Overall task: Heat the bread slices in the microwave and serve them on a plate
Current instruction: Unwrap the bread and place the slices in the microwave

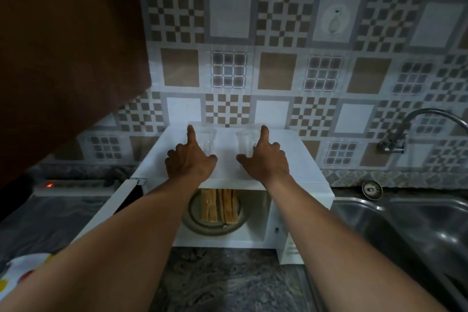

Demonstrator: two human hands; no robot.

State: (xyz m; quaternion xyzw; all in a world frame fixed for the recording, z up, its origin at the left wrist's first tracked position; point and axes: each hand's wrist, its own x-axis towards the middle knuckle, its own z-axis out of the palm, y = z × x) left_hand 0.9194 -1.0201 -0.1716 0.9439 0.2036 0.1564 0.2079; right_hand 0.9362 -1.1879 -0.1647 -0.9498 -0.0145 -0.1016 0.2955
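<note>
A white microwave (298,159) stands on the counter with its door (111,208) swung open to the left. Several toasted-looking bread slices (219,206) lie on the glass turntable (192,220) inside. Two clear plastic cups stand on the microwave's top. My left hand (188,159) has the left cup (209,140) between its thumb and outstretched index finger. My right hand (266,159) holds the right cup (245,142) in the same way. The other fingers of both hands are curled.
A steel sink (405,230) with a curved tap (415,121) is on the right. A power strip (71,185) with a red light lies at the left. A dark cabinet (63,58) hangs upper left. A white, colour-spotted item (17,271) sits bottom left on the dark stone counter (222,281).
</note>
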